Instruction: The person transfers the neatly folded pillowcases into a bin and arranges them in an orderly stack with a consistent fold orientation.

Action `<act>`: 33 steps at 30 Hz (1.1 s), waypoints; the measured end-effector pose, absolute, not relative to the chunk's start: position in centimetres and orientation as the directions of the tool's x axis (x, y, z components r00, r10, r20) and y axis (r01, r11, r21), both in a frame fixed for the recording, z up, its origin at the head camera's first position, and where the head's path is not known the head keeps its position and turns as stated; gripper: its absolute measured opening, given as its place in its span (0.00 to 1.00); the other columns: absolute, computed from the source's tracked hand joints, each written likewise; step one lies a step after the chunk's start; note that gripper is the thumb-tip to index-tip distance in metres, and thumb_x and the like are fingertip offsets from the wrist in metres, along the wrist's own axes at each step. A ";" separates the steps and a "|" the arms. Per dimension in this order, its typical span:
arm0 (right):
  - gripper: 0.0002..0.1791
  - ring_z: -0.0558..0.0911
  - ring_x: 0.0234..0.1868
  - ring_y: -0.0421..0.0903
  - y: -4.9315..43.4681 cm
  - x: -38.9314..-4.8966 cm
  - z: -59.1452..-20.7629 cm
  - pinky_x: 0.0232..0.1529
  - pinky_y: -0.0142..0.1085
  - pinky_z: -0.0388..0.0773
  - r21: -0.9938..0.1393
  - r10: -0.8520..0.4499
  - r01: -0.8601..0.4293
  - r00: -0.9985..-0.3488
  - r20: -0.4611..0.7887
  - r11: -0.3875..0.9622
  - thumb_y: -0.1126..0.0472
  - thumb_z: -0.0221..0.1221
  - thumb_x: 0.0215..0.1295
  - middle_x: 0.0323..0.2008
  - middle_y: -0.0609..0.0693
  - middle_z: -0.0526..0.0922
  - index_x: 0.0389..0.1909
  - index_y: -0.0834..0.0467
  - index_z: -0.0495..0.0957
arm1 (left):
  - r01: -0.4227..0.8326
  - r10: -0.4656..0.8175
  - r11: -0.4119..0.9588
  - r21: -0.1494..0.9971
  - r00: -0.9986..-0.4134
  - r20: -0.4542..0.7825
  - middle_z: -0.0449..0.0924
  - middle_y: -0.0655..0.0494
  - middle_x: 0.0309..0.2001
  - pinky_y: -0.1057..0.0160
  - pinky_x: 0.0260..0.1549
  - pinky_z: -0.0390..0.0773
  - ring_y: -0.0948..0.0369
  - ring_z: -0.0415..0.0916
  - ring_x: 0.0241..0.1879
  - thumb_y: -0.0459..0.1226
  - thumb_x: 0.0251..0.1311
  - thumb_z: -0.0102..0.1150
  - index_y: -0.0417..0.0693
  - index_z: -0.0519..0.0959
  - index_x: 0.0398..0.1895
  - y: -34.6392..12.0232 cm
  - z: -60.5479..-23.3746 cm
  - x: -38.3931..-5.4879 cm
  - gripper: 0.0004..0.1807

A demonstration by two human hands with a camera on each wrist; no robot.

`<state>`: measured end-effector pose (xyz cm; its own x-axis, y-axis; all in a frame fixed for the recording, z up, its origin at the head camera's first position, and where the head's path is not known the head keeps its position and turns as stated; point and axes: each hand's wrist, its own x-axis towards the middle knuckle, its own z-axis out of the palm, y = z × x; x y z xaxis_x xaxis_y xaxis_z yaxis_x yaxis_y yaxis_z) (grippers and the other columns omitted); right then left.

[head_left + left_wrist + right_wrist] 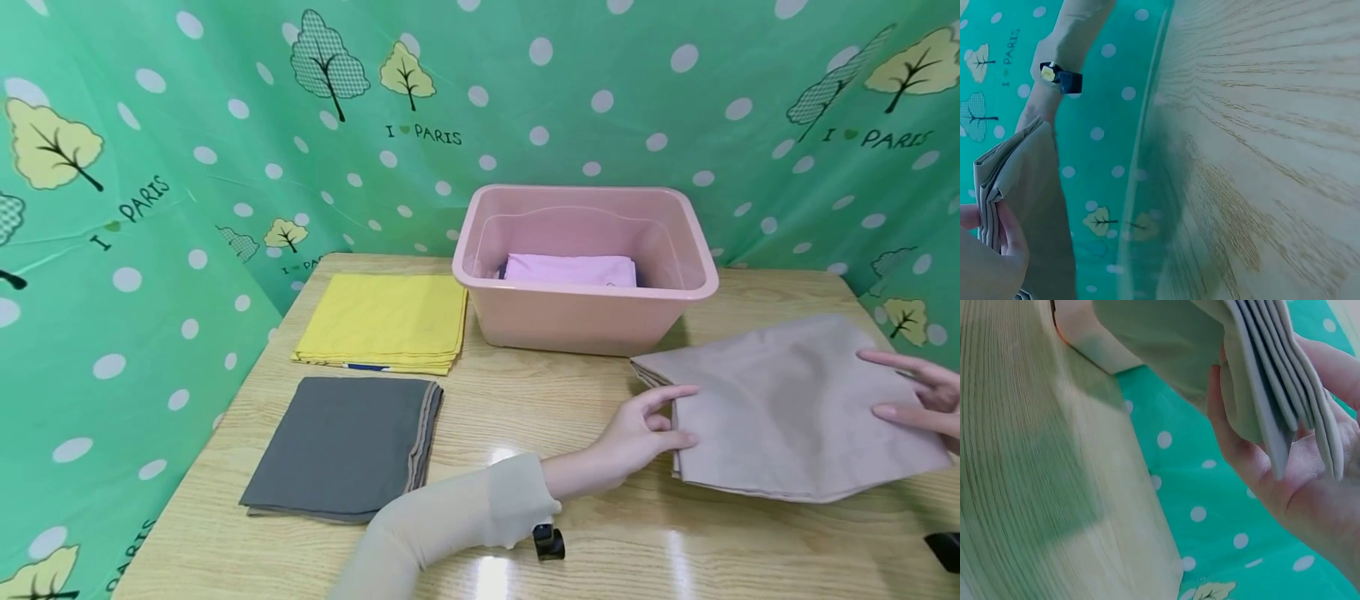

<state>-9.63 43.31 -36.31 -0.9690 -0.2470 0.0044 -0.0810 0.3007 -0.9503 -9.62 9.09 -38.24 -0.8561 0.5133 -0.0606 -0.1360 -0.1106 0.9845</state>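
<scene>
Both hands hold a folded grey-beige cloth [787,408] above the right part of the table. At its left edge, the left hand [630,437] pinches the stacked layers between thumb and fingers, as the left wrist view also shows on the cloth [1035,194]. My right hand [926,396] grips the opposite edge, partly cut off by the frame. In the right wrist view, several layers of the cloth [1272,375] hang between the thumb and fingers of the right hand [1310,469].
A pink bin [577,321] stands at the back of the table [540,392], with a folded lilac cloth [570,269] inside. Left of it lie a folded yellow cloth [386,317] and, nearer, a folded dark grey cloth [341,442]. A green patterned curtain [225,100] hangs behind.
</scene>
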 end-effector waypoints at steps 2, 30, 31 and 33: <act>0.39 0.81 0.30 0.40 42.7 -9.5 -36.2 0.19 0.39 0.76 -0.957 -0.270 -0.105 -0.962 0.029 0.271 0.82 0.46 0.57 0.42 0.31 0.75 0.64 0.44 0.56 | -0.141 0.512 -0.119 0.983 -0.857 -0.061 0.67 0.71 0.53 0.76 0.11 0.57 0.71 0.58 0.14 0.25 0.46 0.60 0.56 0.72 0.55 8.6 -37.9 -9.5 0.30; 0.37 0.71 0.41 0.25 36.3 -8.6 -34.5 0.29 0.29 0.75 -0.854 -0.239 -0.085 -0.970 -0.047 0.513 0.75 0.51 0.59 0.63 0.34 0.46 0.66 0.47 0.52 | -0.076 0.484 -0.128 0.989 -0.875 -0.005 0.67 0.62 0.56 0.76 0.24 0.67 0.70 0.68 0.30 0.25 0.48 0.58 0.49 0.70 0.56 1.2 -36.3 -8.5 0.28; 0.37 0.73 0.39 0.27 36.0 -8.6 -34.5 0.28 0.30 0.75 -0.861 -0.244 -0.090 -0.969 -0.041 0.501 0.75 0.51 0.58 0.63 0.34 0.47 0.66 0.47 0.53 | -0.082 0.475 -0.124 0.989 -0.880 -0.013 0.67 0.61 0.56 0.76 0.24 0.68 0.69 0.68 0.30 0.26 0.48 0.58 0.49 0.70 0.56 0.9 -36.4 -8.5 0.28; 0.36 0.76 0.36 0.32 35.3 -8.6 -34.3 0.27 0.32 0.76 -0.892 -0.271 -0.103 -0.962 -0.022 0.439 0.76 0.50 0.58 0.61 0.34 0.55 0.65 0.48 0.55 | -0.086 0.455 -0.120 0.989 -0.890 -0.022 0.67 0.60 0.56 0.75 0.25 0.68 0.69 0.68 0.30 0.26 0.48 0.59 0.49 0.71 0.56 0.4 -36.3 -8.5 0.28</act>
<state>-8.61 35.34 -34.35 -0.9622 -0.2714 -0.0221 -0.1034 0.4393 -0.8924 -8.54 0.43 -36.31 -0.8902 0.4551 -0.0216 -0.0855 -0.1204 0.9890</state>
